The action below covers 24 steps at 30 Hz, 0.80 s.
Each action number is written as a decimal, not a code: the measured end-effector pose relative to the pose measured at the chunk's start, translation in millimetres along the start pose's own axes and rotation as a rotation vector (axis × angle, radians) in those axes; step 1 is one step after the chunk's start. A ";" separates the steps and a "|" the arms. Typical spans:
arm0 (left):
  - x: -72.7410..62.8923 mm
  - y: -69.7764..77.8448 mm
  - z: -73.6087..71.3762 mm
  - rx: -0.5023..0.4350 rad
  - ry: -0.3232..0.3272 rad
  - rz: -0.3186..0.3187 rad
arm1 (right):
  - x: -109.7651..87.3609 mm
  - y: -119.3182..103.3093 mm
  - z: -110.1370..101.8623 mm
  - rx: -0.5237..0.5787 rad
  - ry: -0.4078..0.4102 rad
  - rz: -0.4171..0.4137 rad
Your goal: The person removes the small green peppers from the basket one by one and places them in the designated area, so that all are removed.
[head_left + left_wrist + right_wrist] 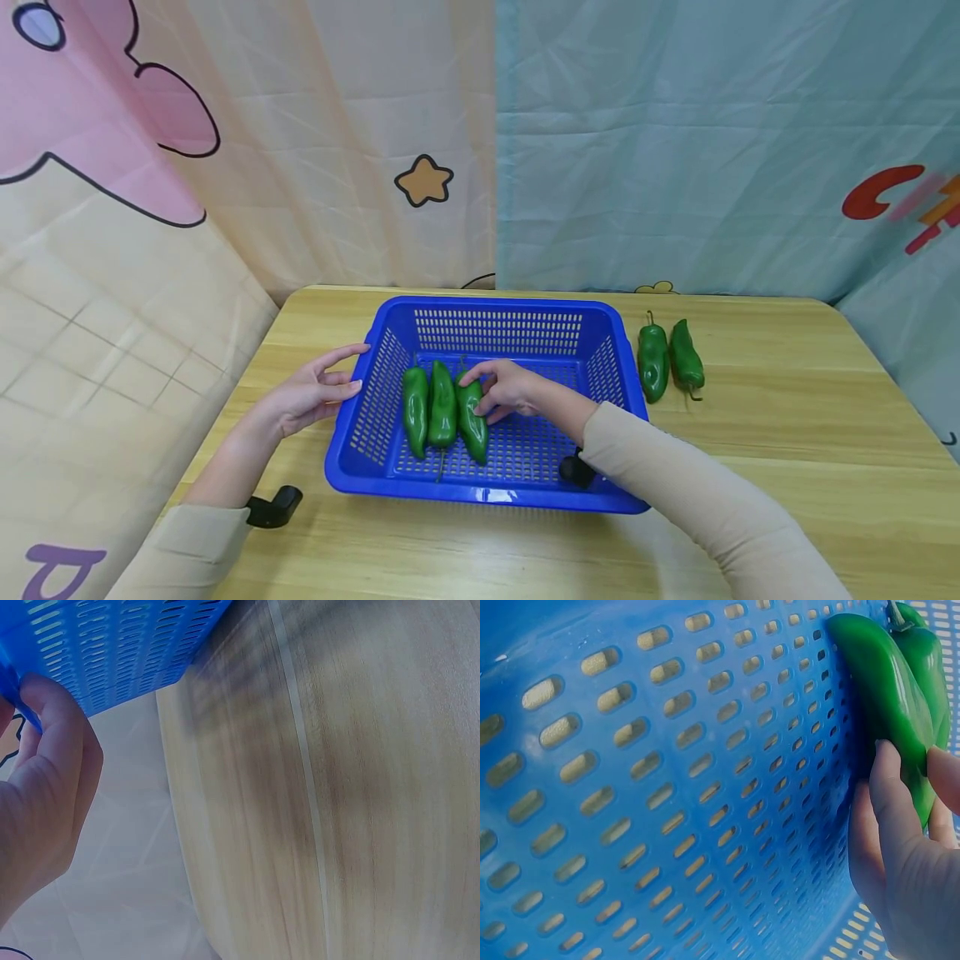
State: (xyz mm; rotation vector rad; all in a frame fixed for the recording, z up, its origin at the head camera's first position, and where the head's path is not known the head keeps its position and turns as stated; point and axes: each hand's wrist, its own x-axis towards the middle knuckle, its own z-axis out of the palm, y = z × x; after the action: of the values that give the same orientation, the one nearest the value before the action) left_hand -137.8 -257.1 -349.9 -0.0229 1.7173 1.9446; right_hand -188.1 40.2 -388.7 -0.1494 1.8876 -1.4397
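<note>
A peach and pale-blue fabric backdrop (322,192) with cartoon prints hangs behind a light, wood-grained bench (787,467). On the bench stands a rectangular blue plastic basket (540,497) with slotted walls. The left hand (303,402) has its fingers grasping the basket's left rim. The right hand (516,388) reaches inside, fingers pinching a long, glossy green pepper (472,432), rightmost of three lying side by side on the basket's floor. Two other green peppers (654,364) lie on the bench, just right of the basket.
</note>
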 end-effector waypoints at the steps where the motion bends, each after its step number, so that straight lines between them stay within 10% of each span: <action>1: 0.0 -0.1 0.1 -0.001 -0.001 -0.001 | -0.2 0.3 -0.2 -0.003 0.000 -0.001; 24: -0.2 1.5 0.8 0.000 0.005 -0.011 | -14.9 -13.0 -16.5 0.037 -0.011 -0.011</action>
State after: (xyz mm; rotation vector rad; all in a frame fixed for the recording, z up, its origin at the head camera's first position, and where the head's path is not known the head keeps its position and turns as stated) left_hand -138.0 -256.5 -348.4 -0.0371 1.7167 1.9381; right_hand -191.8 55.9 -368.7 -0.1500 1.8532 -1.4778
